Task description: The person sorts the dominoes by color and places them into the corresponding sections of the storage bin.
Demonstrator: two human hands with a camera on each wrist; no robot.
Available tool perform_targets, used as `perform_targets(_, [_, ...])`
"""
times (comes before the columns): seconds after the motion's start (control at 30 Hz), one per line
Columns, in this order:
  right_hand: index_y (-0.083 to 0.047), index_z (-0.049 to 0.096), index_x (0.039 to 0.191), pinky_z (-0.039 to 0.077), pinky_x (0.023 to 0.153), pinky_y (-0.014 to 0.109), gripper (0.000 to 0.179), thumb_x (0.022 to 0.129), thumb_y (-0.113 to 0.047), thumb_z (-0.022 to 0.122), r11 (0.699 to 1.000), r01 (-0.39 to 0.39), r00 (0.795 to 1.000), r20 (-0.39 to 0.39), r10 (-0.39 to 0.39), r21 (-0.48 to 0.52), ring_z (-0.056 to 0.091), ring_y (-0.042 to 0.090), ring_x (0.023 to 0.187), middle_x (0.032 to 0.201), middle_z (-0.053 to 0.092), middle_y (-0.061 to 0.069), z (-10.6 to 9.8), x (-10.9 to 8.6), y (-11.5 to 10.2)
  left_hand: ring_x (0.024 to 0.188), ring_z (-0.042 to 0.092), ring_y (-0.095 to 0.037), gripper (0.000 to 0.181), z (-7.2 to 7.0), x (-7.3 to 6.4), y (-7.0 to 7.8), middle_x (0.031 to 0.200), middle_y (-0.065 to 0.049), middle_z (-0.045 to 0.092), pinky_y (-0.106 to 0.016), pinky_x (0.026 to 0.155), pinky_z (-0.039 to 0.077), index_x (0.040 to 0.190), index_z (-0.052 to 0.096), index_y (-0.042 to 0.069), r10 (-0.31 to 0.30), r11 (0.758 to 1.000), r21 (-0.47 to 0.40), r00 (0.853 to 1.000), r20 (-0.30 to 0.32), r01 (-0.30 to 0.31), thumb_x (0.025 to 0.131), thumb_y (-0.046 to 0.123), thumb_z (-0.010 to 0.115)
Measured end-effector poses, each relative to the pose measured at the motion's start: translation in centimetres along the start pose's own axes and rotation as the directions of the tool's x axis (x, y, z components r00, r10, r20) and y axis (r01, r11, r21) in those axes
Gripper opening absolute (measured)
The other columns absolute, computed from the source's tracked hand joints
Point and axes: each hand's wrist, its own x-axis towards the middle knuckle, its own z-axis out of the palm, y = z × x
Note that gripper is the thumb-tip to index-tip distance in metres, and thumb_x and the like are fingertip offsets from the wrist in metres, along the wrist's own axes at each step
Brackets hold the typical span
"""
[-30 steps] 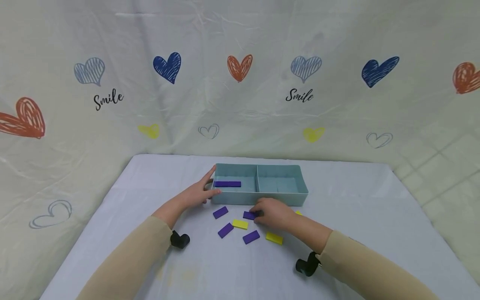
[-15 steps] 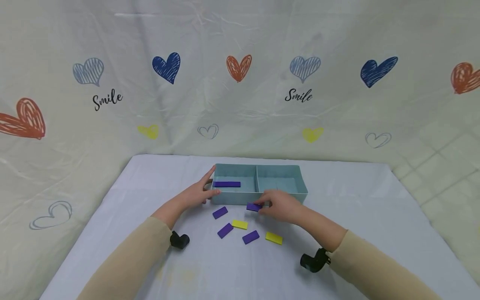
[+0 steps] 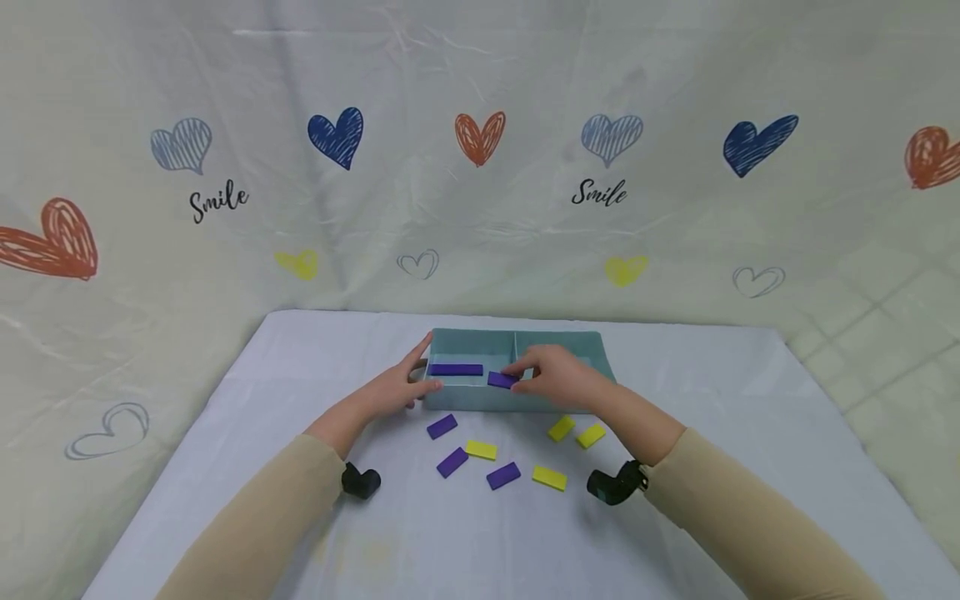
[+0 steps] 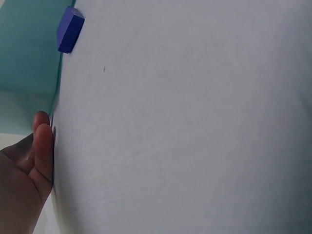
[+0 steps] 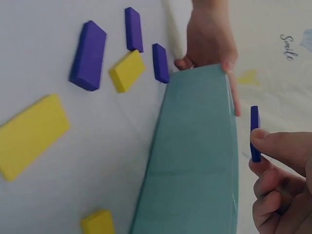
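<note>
My left hand [image 3: 390,388] holds the left end of a light teal two-compartment box [image 3: 465,399], thumb at the front corner and index finger stretched to the back corner. Between thumb and fingertips my right hand [image 3: 562,377] pinches a small flat purple block [image 5: 255,134]. In the head view that block overlaps the left compartment, near the divider. A long purple strip [image 3: 456,369] lies inside the same compartment, to the left of the pinched block. The right hand covers part of the right compartment.
In front of the box, purple blocks [image 3: 503,476] and several yellow blocks [image 3: 550,478] lie scattered on the white cloth [image 3: 420,533]. Two yellow ones sit just below the right forearm. Behind the table hangs a pale sheet [image 3: 480,217] printed with hearts.
My right hand has picked the purple block off the cloth and carried it up over the box's front wall. Two yellow blocks have come into sight. The left hand has stayed put.
</note>
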Motion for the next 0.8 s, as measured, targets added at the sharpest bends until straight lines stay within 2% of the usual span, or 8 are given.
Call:
perform_targets(0.2, [-0.015, 0.072, 0.122, 0.049, 0.069, 0.031, 0.030, 0.093, -0.020, 0.071, 0.999, 0.003, 1.000, 0.011, -0.003, 0.032, 0.057, 0.018, 0.082, 0.106, 0.066, -0.002, -0.5, 2.7, -0.8, 0.097, 0.063, -0.026, 0.088, -0.1, 0.1, -0.2, 0.162, -0.014, 0.024, -0.041, 0.085, 0.051, 0.154, -0.005, 0.052, 0.013, 1.000, -0.005, 1.000, 0.003, -0.013, 0.096, 0.048, 0.061])
perform_targets(0.33, [-0.015, 0.073, 0.122, 0.051, 0.074, 0.032, 0.030, 0.093, -0.020, 0.072, 1.000, 0.022, 1.000, 0.022, -0.022, 0.001, 0.059, 0.017, 0.089, 0.110, 0.067, 0.000, -0.2, 4.4, -1.3, 0.098, 0.063, -0.026, 0.087, -0.1, 0.2, -0.3, 0.161, -0.016, 0.024, -0.041, 0.083, 0.052, 0.155, -0.005, 0.050, 0.028, 1.000, -0.007, 1.000, 0.007, -0.028, 0.097, 0.046, 0.060])
perform_targets(0.5, [-0.015, 0.073, 0.121, 0.052, 0.083, 0.033, 0.029, 0.093, -0.020, 0.072, 0.999, 0.022, 0.999, 0.036, -0.021, -0.039, 0.060, 0.016, 0.101, 0.115, 0.068, 0.000, 0.7, 6.3, -1.5, 0.096, 0.063, -0.026, 0.087, -0.1, 0.2, -0.4, 0.161, -0.013, 0.026, -0.042, 0.084, 0.051, 0.153, -0.005, 0.054, 0.024, 1.000, -0.012, 1.000, 0.007, -0.024, 0.096, 0.047, 0.060])
perform_targets(0.63, [-0.015, 0.073, 0.121, 0.053, 0.083, 0.034, 0.028, 0.093, -0.019, 0.071, 0.998, -0.006, 0.999, 0.047, 0.008, -0.059, 0.062, 0.017, 0.099, 0.118, 0.067, 0.002, 1.6, 7.6, -1.9, 0.093, 0.063, -0.025, 0.088, -0.3, 0.2, -0.6, 0.161, -0.011, 0.026, -0.042, 0.086, 0.050, 0.151, -0.005, 0.057, 0.021, 1.000, -0.005, 1.000, 0.012, -0.021, 0.094, 0.053, 0.061])
perform_targets(0.8, [-0.016, 0.073, 0.122, 0.049, 0.096, 0.039, 0.028, 0.095, -0.020, 0.069, 0.992, -0.020, 0.999, 0.047, 0.026, -0.126, 0.059, 0.020, 0.113, 0.122, 0.066, 0.002, 2.7, 8.9, -2.5, 0.092, 0.063, -0.025, 0.092, -0.5, 0.3, -0.7, 0.161, -0.011, 0.027, -0.042, 0.085, 0.050, 0.151, -0.004, 0.059, 0.024, 0.999, -0.024, 1.000, 0.021, -0.023, 0.088, 0.062, 0.063])
